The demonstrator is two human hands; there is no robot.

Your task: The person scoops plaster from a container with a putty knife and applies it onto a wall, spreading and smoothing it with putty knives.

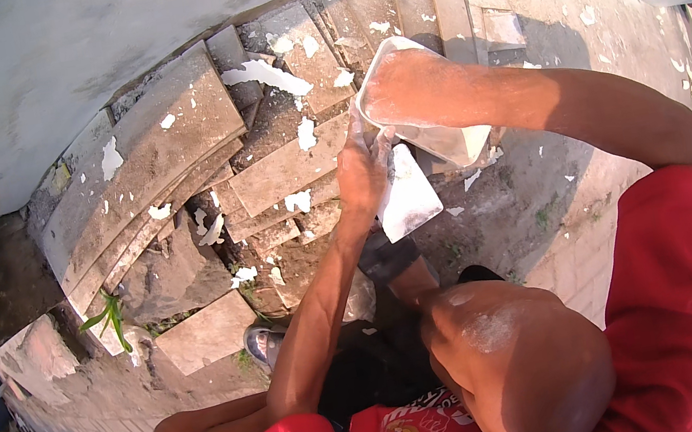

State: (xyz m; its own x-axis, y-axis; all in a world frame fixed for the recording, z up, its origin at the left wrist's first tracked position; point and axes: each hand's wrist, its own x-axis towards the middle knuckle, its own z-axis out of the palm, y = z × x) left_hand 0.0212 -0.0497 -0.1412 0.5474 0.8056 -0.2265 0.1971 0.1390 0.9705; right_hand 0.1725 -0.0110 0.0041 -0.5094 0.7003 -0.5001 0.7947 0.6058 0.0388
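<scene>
A white rectangular plastic container (463,143) with rounded corners is tilted in front of me. My left hand (362,168), dusted white, is closed on its near left edge, thumb and fingers at the rim. Right below those fingers is a flat white plate (409,195), smooth and roughly rectangular; whether the hand grips it as well I cannot tell. My right hand (388,90) reaches down into the container from the right, its wrist coated with white powder. The fingers of that hand are hidden, and so is whatever is inside.
Stacked, dusty tile slabs (149,175) lean along the pale wall (114,63). White paint flakes (265,75) lie scattered over them. A small green plant (112,321) grows at the left. Paved ground (541,248) stretches to the right; my bent knee (511,344) is close below.
</scene>
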